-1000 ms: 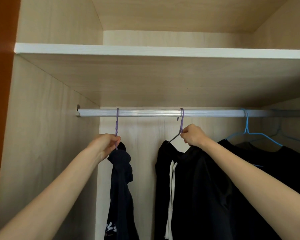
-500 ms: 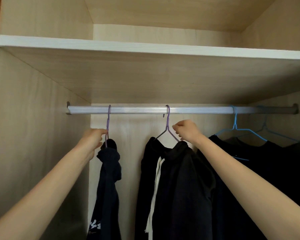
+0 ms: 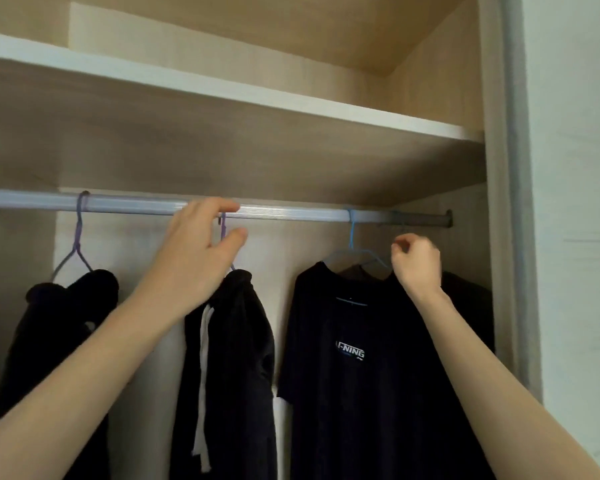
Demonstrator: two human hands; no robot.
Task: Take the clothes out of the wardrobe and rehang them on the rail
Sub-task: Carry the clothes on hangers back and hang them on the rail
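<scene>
A silver rail [image 3: 291, 213] spans the wardrobe. A dark garment [image 3: 59, 323] hangs at the left on a purple hanger [image 3: 78, 237]. In the middle hangs a black hoodie [image 3: 236, 341] with white drawstrings. My left hand [image 3: 198, 258] is at its purple hook, thumb and fingers apart on either side of it, fingertips touching the rail. A black T-shirt [image 3: 354, 375] with a chest logo hangs on a blue hanger [image 3: 351, 233]. Behind it hangs another dark garment [image 3: 465, 299]. My right hand [image 3: 416, 265] is pinched at that far-right hanger's neck, which is mostly hidden.
A white-edged shelf [image 3: 291, 102] runs close above the rail. The wardrobe's right side panel [image 3: 499, 202] stands just beyond the last garment, with a white wall [image 3: 575, 202] past it. Bare rail shows between the hangers.
The view swung right. My left hand let go of the left hanger and moved to the middle hook. My right hand left the middle hanger for the far-right one.
</scene>
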